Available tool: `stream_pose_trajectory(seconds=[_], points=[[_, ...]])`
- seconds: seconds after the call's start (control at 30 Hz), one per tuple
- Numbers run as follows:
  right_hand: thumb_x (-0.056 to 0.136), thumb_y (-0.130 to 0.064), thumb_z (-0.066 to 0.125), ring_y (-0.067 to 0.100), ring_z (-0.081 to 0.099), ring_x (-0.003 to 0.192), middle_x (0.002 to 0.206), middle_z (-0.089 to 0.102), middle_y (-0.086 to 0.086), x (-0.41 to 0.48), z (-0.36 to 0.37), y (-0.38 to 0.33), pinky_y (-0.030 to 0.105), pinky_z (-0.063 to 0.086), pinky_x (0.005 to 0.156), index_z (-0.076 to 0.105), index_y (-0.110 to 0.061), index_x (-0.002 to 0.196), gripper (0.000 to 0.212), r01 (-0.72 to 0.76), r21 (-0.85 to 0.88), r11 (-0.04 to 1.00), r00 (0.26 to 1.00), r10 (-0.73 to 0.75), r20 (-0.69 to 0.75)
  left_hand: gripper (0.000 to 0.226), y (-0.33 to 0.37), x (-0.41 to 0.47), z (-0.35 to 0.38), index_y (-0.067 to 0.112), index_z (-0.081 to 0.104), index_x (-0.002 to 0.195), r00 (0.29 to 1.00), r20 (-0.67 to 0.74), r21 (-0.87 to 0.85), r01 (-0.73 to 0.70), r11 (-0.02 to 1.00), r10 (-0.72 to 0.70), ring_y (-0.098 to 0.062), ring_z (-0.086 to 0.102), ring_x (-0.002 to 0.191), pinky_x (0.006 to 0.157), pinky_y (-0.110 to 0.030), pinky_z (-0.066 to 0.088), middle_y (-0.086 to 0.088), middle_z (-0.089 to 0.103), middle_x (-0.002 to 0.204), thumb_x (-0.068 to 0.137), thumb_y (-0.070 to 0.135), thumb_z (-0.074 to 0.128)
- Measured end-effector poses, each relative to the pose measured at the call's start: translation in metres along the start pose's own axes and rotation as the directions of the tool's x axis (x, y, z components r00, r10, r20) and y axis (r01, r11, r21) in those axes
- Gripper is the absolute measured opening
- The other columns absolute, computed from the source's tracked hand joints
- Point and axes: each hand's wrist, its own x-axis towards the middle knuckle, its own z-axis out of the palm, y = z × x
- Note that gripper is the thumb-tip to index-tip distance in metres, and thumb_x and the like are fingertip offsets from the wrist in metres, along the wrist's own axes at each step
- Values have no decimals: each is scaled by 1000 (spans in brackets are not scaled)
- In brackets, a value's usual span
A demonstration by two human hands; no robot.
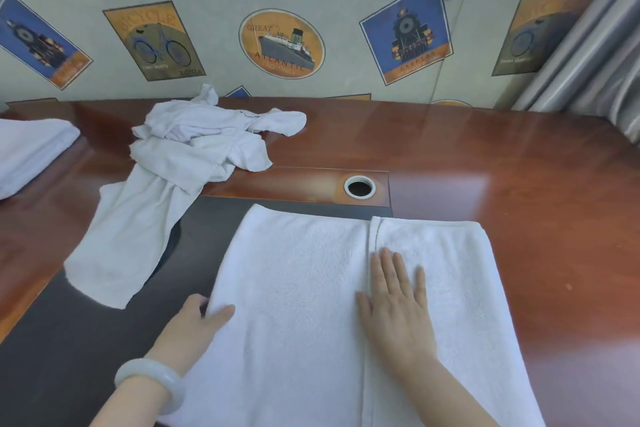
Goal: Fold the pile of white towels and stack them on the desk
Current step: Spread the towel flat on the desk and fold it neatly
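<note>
We note one white towel (294, 288) spread flat at the near side of the tabletop (519, 166), its right part folded over, the hem running front to back near the middle. Unfolded towels (194, 139) lie crumpled in a pile behind-left, one trailing forward. A folded towel stack (27, 149) sits far left.

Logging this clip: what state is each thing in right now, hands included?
Towel: spread on the desk, right part folded over onto the middle.
Left hand: pinches the towel's left edge.
Right hand: flat, pressing the folded flap.
Pile: crumpled, unfolded.
Far-left towel: folded, lying on the desk.
Cable hole: uncovered.
</note>
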Motion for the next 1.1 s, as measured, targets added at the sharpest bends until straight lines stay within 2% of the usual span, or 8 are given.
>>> stream_pose_trajectory(seconds=[0.1,0.27,0.4,0.63,0.77,0.87,0.97,1.1], points=[[96,-43,34,25,33,144,153,41,9,-3,-1,3,49,11,116,43,-6,146,63,32,13,999,999,-32,-1,21,27,-19,-9,6,66,114,956,291,-431,109,896,24,-39,70,98,90,-48,53,-18,73,105,95,9,58],[98,-45,34,23,28,146,155,38,8,-2,-1,3,48,10,116,41,-9,148,62,21,38,999,1000,-21,2,60,51,-30,14,8,58,126,854,470,-530,72,845,222,-41,67,107,92,-53,52,-18,69,118,69,1,76],[98,-46,33,23,27,146,155,37,8,-3,-2,5,48,10,115,42,-10,148,62,30,62,998,999,-31,15,75,61,-31,43,11,53,129,891,392,-532,14,846,232,-40,67,108,98,-61,48,-15,70,118,60,10,85],[99,-47,30,22,24,147,155,36,8,-3,-5,9,45,5,116,42,-10,148,62,58,169,984,997,-64,32,50,78,-44,82,22,56,123,897,338,-527,-72,847,286,-32,71,101,94,-53,53,-7,74,108,82,4,77],[90,-59,4,8,-15,147,162,-1,-3,-2,-19,14,33,-18,119,12,-16,157,79,44,383,923,990,-90,105,45,83,-52,96,21,57,126,871,360,-517,-111,849,334,-30,69,105,99,-53,50,-9,73,113,87,3,71],[103,-51,27,1,-7,148,159,3,-15,-1,-46,23,19,-12,118,14,-20,157,64,-134,686,715,984,16,175,45,86,-58,102,22,56,127,865,356,-521,-131,844,354,-31,69,105,100,-55,49,-10,72,113,88,3,69],[103,-37,45,-2,21,144,155,25,-21,-8,-83,43,21,17,117,30,-31,153,53,-354,880,315,935,143,325,48,97,-66,116,24,55,129,844,366,-519,-164,839,392,-31,69,104,98,-55,50,-9,72,112,89,2,68],[102,-36,49,9,67,99,121,66,-11,-14,-109,87,32,53,91,59,-26,129,31,-477,878,27,853,257,455,56,122,-89,162,33,53,132,783,385,-487,-277,828,488,-20,71,98,90,-42,56,2,74,103,84,10,73]])
